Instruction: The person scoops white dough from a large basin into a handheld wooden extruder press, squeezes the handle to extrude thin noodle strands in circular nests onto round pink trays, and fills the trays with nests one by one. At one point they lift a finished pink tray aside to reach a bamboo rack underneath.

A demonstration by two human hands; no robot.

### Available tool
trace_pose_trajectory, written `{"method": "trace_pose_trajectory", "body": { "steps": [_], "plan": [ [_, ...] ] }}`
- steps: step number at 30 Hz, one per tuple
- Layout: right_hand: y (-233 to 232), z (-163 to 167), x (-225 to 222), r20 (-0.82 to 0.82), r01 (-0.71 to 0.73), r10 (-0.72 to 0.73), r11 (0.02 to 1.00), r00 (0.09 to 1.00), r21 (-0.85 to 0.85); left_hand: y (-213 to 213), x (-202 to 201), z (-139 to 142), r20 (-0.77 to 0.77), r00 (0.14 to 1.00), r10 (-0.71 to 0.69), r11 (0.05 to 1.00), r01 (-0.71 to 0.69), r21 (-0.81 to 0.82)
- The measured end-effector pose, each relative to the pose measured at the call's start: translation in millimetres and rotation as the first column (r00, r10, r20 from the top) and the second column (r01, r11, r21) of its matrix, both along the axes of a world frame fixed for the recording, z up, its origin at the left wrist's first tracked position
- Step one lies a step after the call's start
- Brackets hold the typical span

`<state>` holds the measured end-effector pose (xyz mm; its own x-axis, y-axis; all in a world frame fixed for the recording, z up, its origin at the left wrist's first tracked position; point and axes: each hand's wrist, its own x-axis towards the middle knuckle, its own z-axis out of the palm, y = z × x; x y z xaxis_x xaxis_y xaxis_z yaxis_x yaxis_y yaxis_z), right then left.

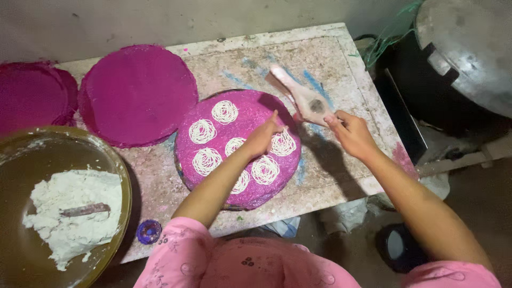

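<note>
Since the worn, paint-flecked white table [330, 176] is the work surface, everything sits within arm's reach on it. Big brass-coloured basin [114, 160] at my left holds the white dough lump [69, 213] with a small stick lying on top, close enough to grab more. Two spare round magenta woven mats [136, 93] lie flat behind, partly overlapping, out of the way. Active round magenta mat [213, 170] is centred in front of me, carrying seven white noodle coils [265, 169], spaced apart so they don't touch. Right hand [352, 133] is closed around the handle end of the pale wooden noodle press [304, 98], press raised and angled away past the mat edge. Left hand [261, 137] is loosely curled, holding nothing, fingertips down at the coil nearest the press, forearm stretched across the mat.
</note>
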<state>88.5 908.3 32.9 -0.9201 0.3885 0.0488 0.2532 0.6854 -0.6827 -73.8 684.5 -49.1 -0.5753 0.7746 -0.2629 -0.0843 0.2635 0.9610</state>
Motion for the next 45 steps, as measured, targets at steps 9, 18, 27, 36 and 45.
{"method": "trace_pose_trajectory", "body": {
  "steps": [9,18,27,36,45],
  "plan": [
    [-5,4,12,-0.089,-0.026,0.0,0.957,0.996,-0.288,-36,-5,28,-0.915,0.403,0.026,0.999,-0.035,0.013],
    [-137,146,4,-0.194,-0.553,0.641,0.75,0.742,0.364,-155,17,185,-0.707,0.671,-0.222,0.972,0.209,-0.107],
    [-291,197,-70,-0.068,-0.949,0.996,-0.04,-0.064,0.312,-334,82,283,-0.507,0.67,-0.542,0.839,0.47,-0.276],
    [-388,168,-100,-0.264,-0.931,0.948,-0.247,-0.176,-0.269,-500,56,206,-0.104,0.931,-0.35,0.913,0.364,0.183],
    [-469,173,-201,0.041,-0.286,0.993,-0.072,-0.114,0.955,-649,66,95,0.639,0.717,0.279,0.873,-0.466,0.142]
  ]
}}
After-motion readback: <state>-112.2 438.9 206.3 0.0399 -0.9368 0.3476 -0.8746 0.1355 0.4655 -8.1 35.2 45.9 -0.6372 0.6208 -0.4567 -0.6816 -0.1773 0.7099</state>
